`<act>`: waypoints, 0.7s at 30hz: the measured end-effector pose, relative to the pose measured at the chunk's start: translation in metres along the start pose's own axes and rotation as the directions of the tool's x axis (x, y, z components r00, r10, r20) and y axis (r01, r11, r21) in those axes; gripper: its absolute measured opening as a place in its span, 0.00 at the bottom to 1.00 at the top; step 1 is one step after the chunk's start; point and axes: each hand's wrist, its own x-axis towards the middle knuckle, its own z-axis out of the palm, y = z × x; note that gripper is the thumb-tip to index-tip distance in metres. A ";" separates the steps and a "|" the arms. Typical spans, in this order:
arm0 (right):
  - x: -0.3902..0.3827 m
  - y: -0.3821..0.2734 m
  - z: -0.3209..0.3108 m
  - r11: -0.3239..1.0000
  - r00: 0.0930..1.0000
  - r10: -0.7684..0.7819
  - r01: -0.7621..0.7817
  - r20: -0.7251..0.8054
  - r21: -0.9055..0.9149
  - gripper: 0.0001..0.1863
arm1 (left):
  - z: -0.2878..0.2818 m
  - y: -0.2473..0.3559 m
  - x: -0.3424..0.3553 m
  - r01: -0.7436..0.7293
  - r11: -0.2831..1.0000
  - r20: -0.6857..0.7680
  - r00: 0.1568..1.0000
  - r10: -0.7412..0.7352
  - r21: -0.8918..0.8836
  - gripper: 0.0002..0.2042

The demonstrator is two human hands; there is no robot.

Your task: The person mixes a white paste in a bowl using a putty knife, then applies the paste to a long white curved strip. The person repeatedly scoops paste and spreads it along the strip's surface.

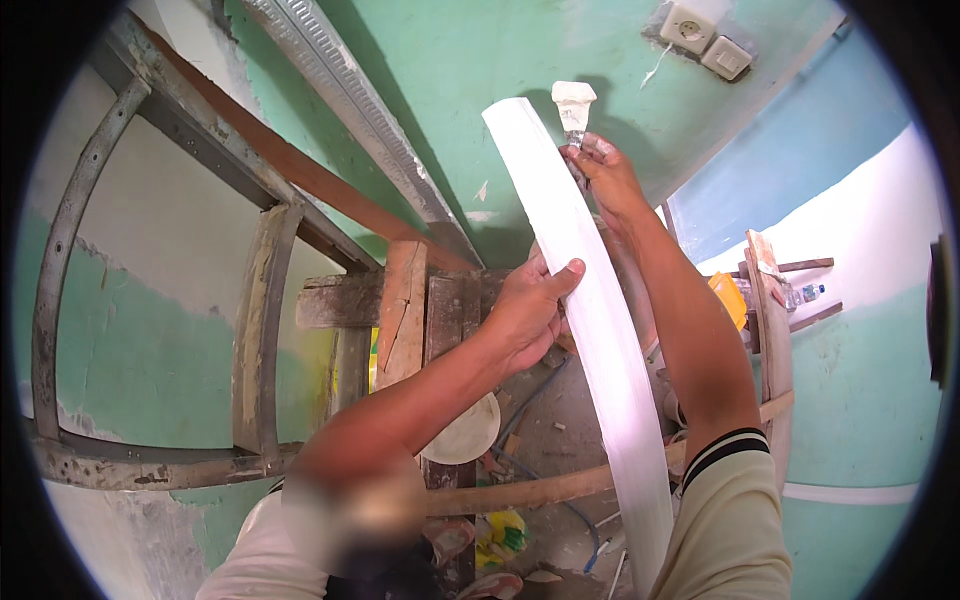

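A long white strip (575,240), like a length of trim moulding, runs from the upper middle of the head view down to the lower edge. My left hand (535,305) is closed around its left edge, with the thumb on its face. Beyond its far right edge, my right hand (603,180) grips a putty knife (574,108) by the handle, blade upward. White paste coats the blade, which stands a little apart from the strip in front of the green wall. White smears mark the right fingers.
A metal frame (250,330) stands at left, and a ribbed metal channel (370,120) leans by the green wall (480,60). Wooden boards (403,310) and a pale round container (463,432) are below. At right are a wooden post (772,330) and plastic bottle (805,295).
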 end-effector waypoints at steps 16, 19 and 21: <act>0.037 0.012 0.018 0.933 0.980 -0.195 0.172 -0.041 -0.316 0.22 | -0.002 0.001 0.001 0.033 0.997 0.081 0.996 -0.028 -0.066 0.14; 0.039 0.017 0.010 0.900 0.967 -0.249 0.212 -0.052 -0.381 0.22 | -0.002 0.001 0.001 0.032 0.997 0.111 0.994 -0.024 -0.073 0.14; 0.037 0.017 0.009 0.891 0.964 -0.261 0.218 -0.057 -0.399 0.21 | -0.002 0.000 0.001 0.034 0.996 0.106 0.994 -0.025 -0.078 0.14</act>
